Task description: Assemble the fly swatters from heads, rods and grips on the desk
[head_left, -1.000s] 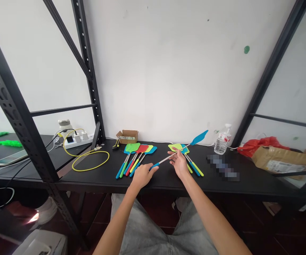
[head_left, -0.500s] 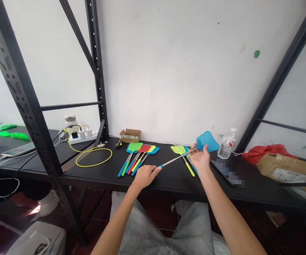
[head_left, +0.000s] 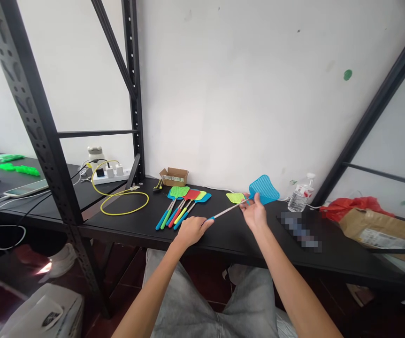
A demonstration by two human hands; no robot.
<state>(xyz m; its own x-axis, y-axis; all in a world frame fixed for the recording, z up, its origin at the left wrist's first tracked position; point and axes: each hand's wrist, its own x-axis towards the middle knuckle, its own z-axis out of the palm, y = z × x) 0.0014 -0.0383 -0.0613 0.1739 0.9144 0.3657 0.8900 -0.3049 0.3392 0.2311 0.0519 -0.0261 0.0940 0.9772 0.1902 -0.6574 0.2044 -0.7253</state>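
Note:
A blue fly swatter (head_left: 264, 189) is held up slantwise between my two hands above the black table. My left hand (head_left: 192, 231) is closed around its blue handle, with the thumb along it. At the other end of the thin metal shaft, my right hand (head_left: 255, 215) grips just below the blue mesh head, palm partly upward. Behind my right hand lies a yellow-green fly swatter (head_left: 235, 198), its lower part hidden. Left of centre, several fly swatters with a green one (head_left: 179, 192) and a red one (head_left: 191, 195) lie side by side, handles toward me.
A small cardboard box (head_left: 174, 177) stands by the wall. To the right are a water bottle (head_left: 301, 193), a blurred-out dark device (head_left: 299, 231) and a larger carton (head_left: 378, 230). A yellow cable (head_left: 123, 213) loops near the power strip (head_left: 114, 177). Black shelf posts (head_left: 35, 112) frame the table.
My right hand and the swatter's blue head have moved left, closer to my left hand, and the shaft between the hands looks shorter. The view has shifted slightly.

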